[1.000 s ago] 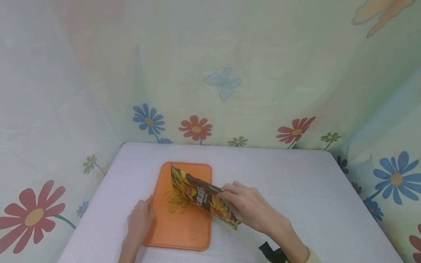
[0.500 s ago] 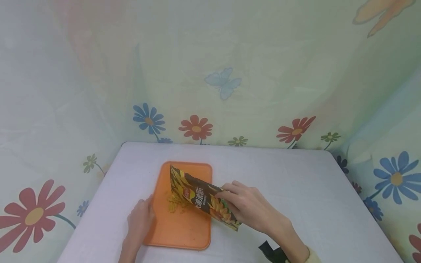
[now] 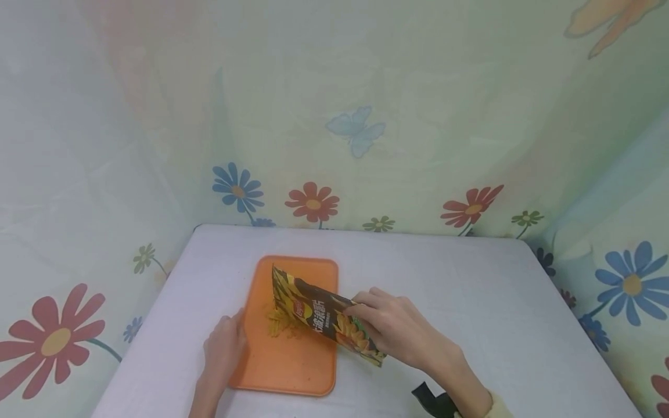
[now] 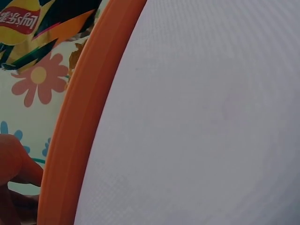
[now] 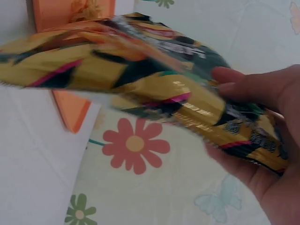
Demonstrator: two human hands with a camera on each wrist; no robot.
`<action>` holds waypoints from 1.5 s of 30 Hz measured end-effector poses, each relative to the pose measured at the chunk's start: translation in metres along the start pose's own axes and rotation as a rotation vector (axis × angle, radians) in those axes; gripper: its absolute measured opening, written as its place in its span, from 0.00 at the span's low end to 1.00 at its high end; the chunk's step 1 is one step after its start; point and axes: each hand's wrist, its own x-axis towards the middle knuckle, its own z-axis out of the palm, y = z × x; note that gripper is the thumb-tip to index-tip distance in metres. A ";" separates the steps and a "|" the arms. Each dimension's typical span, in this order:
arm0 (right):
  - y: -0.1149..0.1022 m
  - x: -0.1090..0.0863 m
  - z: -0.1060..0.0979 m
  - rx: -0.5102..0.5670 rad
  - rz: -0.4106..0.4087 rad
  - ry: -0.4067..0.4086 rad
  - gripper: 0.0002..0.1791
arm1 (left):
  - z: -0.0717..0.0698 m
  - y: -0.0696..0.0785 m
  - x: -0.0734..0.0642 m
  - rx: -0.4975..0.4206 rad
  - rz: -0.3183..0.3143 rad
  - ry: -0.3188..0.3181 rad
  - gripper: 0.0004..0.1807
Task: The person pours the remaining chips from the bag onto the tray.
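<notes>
My right hand point(image 3: 394, 325) pinches a dark and yellow Lay's chip bag point(image 3: 326, 313) between thumb and fingers near its right end. The bag slants over an orange tray point(image 3: 287, 371), its far end low above a small heap of yellow chip pieces point(image 3: 279, 325). In the right wrist view the chip bag point(image 5: 154, 70) looks crumpled and fairly flat. My left hand point(image 3: 222, 348) holds the tray's left rim with bent fingers. The left wrist view shows the tray rim point(image 4: 84, 103) up close, with part of the hand point(image 4: 14, 164) beside it.
A white cloth covers the table point(image 3: 444, 273). A black strip point(image 3: 434, 400) lies near the front edge by my right forearm. A curtain point(image 3: 355, 69) printed with flowers and butterflies stands behind and on both sides.
The bag's far end has tilted and shifted slightly, while the chip heap looks about the same. Both hands stay almost in place.
</notes>
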 end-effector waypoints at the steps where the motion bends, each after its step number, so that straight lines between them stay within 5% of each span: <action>1: 0.000 0.000 0.000 0.002 0.003 -0.009 0.12 | 0.000 0.000 0.000 -0.002 0.001 -0.004 0.21; 45: 0.003 -0.005 -0.010 -0.005 -0.053 0.112 0.14 | 0.000 0.000 0.000 0.006 -0.013 -0.036 0.23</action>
